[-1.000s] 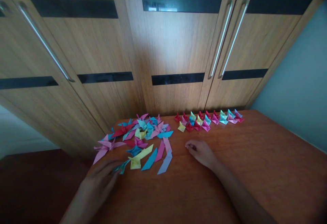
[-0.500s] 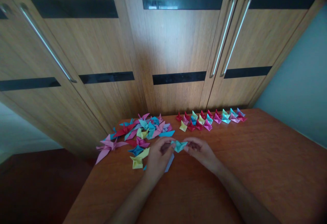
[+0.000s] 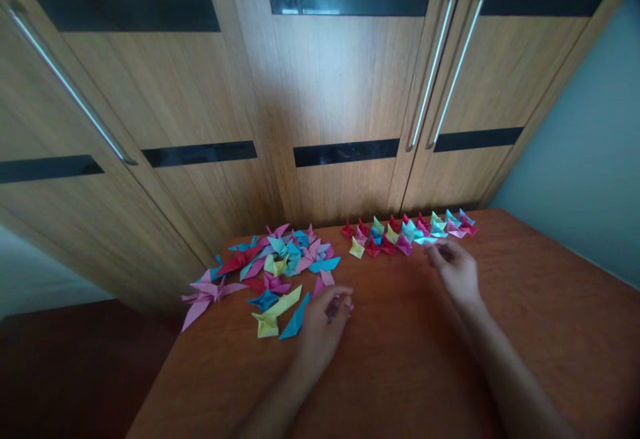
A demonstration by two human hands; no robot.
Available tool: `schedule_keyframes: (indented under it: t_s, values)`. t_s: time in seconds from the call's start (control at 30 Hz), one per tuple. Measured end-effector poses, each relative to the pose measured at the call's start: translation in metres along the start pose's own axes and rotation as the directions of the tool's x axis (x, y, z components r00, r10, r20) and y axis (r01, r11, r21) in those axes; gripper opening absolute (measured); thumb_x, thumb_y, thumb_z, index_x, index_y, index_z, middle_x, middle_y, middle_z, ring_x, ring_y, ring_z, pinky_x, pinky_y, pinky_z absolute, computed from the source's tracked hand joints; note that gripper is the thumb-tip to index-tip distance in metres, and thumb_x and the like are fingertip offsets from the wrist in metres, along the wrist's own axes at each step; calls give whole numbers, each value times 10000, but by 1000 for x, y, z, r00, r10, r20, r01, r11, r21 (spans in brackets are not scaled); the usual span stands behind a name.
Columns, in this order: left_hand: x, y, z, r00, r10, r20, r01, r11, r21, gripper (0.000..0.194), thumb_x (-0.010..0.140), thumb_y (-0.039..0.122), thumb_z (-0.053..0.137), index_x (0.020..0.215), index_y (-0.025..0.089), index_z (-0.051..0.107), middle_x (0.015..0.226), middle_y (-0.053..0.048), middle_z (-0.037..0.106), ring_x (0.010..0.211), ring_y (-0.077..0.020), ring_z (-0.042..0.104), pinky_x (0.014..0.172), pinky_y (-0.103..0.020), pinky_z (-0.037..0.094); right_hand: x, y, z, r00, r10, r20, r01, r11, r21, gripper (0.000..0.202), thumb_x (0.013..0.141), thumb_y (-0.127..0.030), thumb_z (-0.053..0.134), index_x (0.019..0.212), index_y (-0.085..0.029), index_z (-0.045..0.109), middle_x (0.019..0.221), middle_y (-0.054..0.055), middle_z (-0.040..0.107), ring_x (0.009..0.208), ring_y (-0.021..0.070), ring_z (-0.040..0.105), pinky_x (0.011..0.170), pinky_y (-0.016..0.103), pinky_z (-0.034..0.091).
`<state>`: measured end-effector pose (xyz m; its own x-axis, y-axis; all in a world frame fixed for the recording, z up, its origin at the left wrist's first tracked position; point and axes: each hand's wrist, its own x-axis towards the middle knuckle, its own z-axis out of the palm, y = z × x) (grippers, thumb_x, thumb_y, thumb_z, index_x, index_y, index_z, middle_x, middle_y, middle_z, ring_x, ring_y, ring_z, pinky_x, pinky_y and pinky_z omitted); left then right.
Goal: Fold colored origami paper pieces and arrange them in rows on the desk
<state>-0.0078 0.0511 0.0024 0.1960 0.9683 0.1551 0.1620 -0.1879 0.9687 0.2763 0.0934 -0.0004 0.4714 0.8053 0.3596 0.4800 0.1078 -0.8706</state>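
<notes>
My right hand (image 3: 454,269) pinches a light turquoise folded paper piece (image 3: 424,241) at the front edge of the rows of small folded pieces (image 3: 387,244). To the left, my left hand (image 3: 327,319) hovers over the table with curled fingers; a small bit of something shows at its fingertips, too small to name. Beside it lie a blue folded paper (image 3: 296,317) and a yellow one (image 3: 268,324). A pink paper piece (image 3: 325,280) sits just behind its fingers.
A heap of colourful folded papers (image 3: 290,252) lies at the back left of the brown table (image 3: 400,372). A large pink one (image 3: 209,292) is near the left edge. Wooden cabinet doors (image 3: 345,92) with metal handles stand directly behind.
My right hand has moved right and away from me with the turquoise piece, toward the rows. My left hand has let go of that piece and sits slightly lower.
</notes>
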Motion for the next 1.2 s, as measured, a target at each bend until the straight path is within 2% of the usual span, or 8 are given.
schedule_keyframes:
  t_s: [0.1, 0.2, 0.3, 0.43, 0.7, 0.87, 1.07, 1.2]
  values:
    - [-6, 3, -1, 997, 72, 29, -74, 994, 82, 176, 857, 252, 520, 982, 199, 633, 1018, -70, 647, 817, -166, 637, 707, -291, 540, 15, 30, -12, 985, 48, -163, -93, 955, -282, 376, 778, -484, 527, 896, -147, 645, 781, 95, 690, 701, 211, 638, 651, 281, 459]
    - [-5, 5, -1, 994, 107, 23, -109, 989, 101, 165, 858, 217, 499, 959, 197, 628, 1138, -77, 604, 791, -144, 627, 708, -288, 533, 18, 46, -10, 992, 83, -97, -122, 840, -528, 361, 794, -452, 487, 919, -162, 664, 826, 117, 704, 799, 268, 656, 696, 322, 455]
    - [-3, 6, -2, 993, 114, 11, -114, 987, 113, 166, 842, 186, 493, 940, 196, 626, 1109, -68, 613, 758, -135, 622, 685, -277, 522, 17, 46, 0, 984, 176, -6, -133, 719, -682, 405, 819, -466, 435, 993, -188, 672, 847, 145, 699, 815, 309, 655, 677, 364, 457]
    - [-1, 6, -4, 993, 121, 0, -121, 987, 105, 181, 826, 157, 483, 938, 195, 620, 1070, -59, 625, 731, -129, 616, 663, -264, 508, 20, 37, 7, 960, 276, 40, -147, 622, -769, 451, 835, -471, 406, 1087, -200, 662, 888, 185, 685, 815, 320, 655, 657, 388, 470]
    - [-2, 5, -5, 990, 140, -17, -138, 988, 74, 170, 839, 164, 485, 929, 194, 626, 1073, -57, 614, 750, -131, 612, 666, -259, 500, 26, 32, 14, 943, 332, 16, -175, 537, -825, 477, 858, -474, 379, 1178, -204, 609, 961, 188, 668, 892, 335, 645, 710, 417, 487]
    - [-2, 4, -5, 990, 143, -17, -141, 986, 94, 180, 826, 146, 494, 932, 198, 630, 1072, -51, 616, 752, -129, 614, 671, -255, 497, 24, 32, 14, 945, 326, 18, -177, 556, -812, 445, 856, -476, 407, 1147, -208, 610, 952, 167, 671, 903, 320, 642, 730, 402, 481]
    - [0, 6, -8, 984, 176, -29, -171, 976, 138, 194, 817, 140, 499, 932, 202, 642, 1070, -52, 635, 766, -137, 626, 683, -256, 508, 16, 38, 8, 975, 216, -56, -190, 672, -715, 391, 842, -467, 458, 1061, -187, 620, 860, 121, 687, 831, 281, 649, 702, 345, 460]
    - [10, 14, -27, 960, 271, -67, -235, 914, 329, 223, 827, 145, 494, 981, 210, 643, 1056, -49, 652, 911, -170, 616, 795, -285, 496, 2, 41, 5, 991, 99, -89, -133, 783, -607, 355, 848, -437, 453, 936, -160, 658, 816, 114, 692, 770, 248, 649, 651, 288, 425]
